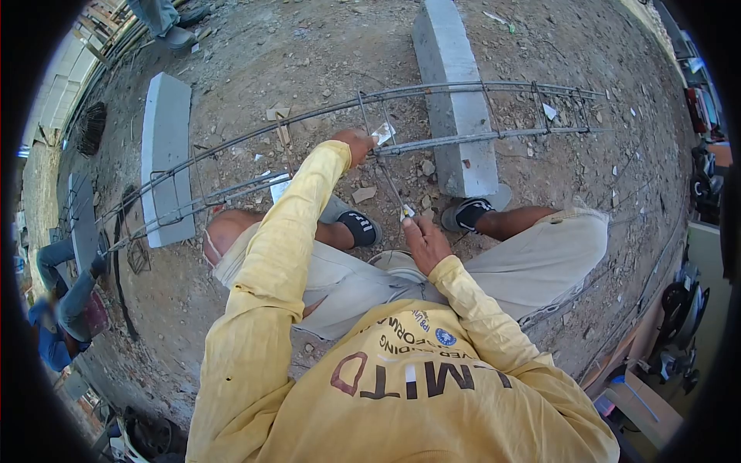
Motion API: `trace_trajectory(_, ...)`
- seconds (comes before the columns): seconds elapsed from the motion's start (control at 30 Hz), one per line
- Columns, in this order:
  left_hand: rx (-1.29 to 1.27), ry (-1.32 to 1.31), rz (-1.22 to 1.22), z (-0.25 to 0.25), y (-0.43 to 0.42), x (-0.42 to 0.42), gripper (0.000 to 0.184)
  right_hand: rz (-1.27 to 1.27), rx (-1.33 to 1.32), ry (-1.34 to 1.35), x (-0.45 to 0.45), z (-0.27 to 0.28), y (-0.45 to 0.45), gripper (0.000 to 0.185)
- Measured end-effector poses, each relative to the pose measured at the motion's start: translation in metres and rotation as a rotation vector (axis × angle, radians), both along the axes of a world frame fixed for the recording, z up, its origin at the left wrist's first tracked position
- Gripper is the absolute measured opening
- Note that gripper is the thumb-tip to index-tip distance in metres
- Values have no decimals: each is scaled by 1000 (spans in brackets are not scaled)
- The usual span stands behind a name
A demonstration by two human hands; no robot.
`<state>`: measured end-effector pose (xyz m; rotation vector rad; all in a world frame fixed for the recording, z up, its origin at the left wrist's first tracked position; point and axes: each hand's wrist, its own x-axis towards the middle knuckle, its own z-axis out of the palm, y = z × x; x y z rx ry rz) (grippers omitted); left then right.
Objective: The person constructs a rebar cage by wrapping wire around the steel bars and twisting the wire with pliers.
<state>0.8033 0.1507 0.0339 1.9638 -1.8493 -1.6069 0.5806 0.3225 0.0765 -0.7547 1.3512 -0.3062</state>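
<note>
A long cage of steel reinforcing bars (309, 116) with bent stirrups stretches across in front of me, resting on concrete blocks. My left hand (357, 147) is closed at the near bar, beside a stirrup; what its fingers hold is hidden. Low in front of my lap, my right hand (427, 243) grips the near end of a thin metal tool (393, 185), with a small yellow spot near the fingers. The tool's far end reaches the near bar close to my left hand. Its exact kind is too small to make out.
One concrete block (459, 69) supports the cage at right, another (168, 116) at left. Stones and white scraps (549, 112) litter the dirt. A person in blue (58, 324) is at far left, another person's shoe (179, 38) at top. Assorted goods (679, 309) line the right edge.
</note>
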Motion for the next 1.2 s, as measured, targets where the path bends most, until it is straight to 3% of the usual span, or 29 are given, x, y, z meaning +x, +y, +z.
trace_trajectory(0.03,0,6,18,-3,2,1,51,11,15,-9,0,0,2,53)
trace_trajectory(0.13,-2,12,45,-2,1,-1,51,-299,569,-842,-11,6,-5,65)
trace_trajectory(0.17,6,4,37,0,1,-1,50,-320,645,-947,-13,-3,-4,70)
trace_trajectory(0.27,23,14,-1,-8,-4,3,49,-216,464,-669,-7,-7,-7,64)
trace_trajectory(0.37,13,55,-43,-36,-10,8,50,-133,344,-178,-4,-7,-17,57)
trace_trajectory(0.47,39,70,-80,-32,-13,11,51,-136,292,-91,1,3,-18,47)
trace_trajectory(0.57,74,55,-109,-21,-12,11,52,-241,535,-451,0,9,-17,40)
trace_trajectory(0.67,37,26,-135,-23,-13,8,53,-371,940,-1174,-11,-14,-9,36)
trace_trajectory(0.8,-89,5,-293,-38,-13,13,55,-249,637,-851,-10,-2,-10,34)
trace_trajectory(0.87,13,28,-206,-18,-11,9,54,-162,449,-544,-11,9,-16,34)
trace_trajectory(1.07,50,55,-162,-14,-11,8,54,-1,44,-115,-11,-19,-22,40)
trace_trajectory(1.2,31,83,-86,-17,-7,7,55,57,118,-160,-9,1,-37,54)
